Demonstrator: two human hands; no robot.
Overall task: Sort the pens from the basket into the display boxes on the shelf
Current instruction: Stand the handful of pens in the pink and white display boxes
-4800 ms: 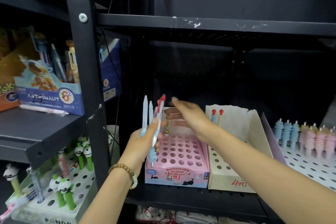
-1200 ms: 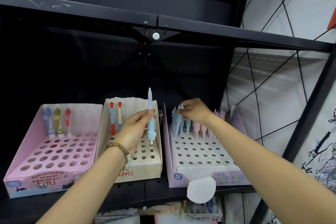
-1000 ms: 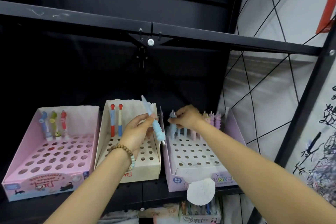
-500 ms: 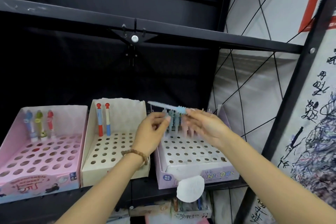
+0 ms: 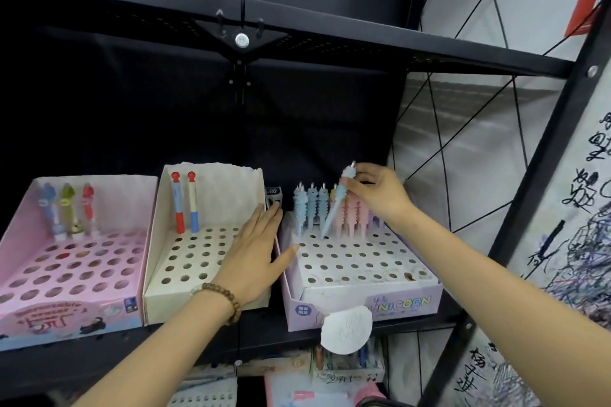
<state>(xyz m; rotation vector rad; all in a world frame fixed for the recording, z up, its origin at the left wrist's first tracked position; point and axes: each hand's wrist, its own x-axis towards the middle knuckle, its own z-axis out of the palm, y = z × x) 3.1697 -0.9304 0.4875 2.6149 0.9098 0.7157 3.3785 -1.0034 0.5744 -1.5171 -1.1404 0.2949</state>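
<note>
My right hand (image 5: 378,193) pinches the top of a light blue unicorn pen (image 5: 336,205), tilted, with its tip in a hole of the lilac unicorn display box (image 5: 360,299). A row of blue and pink unicorn pens (image 5: 325,208) stands at the back of that box. My left hand (image 5: 256,249), fingers straight, rests flat on the box's left wall, between it and the cream box (image 5: 155,297). The cream box holds two red-topped pens (image 5: 183,201). The basket is not in view.
A pink display box (image 5: 69,317) at the left holds three pens (image 5: 67,208) at its back. The black shelf above (image 5: 297,33) hangs low over the boxes. A black post (image 5: 529,175) and a scribbled white wall bound the right. More stationery lies on the shelf below (image 5: 344,363).
The blue pen passed from my left hand to my right, which turned it upright and set its tip into the unicorn box. My left hand dropped onto the box's left wall.
</note>
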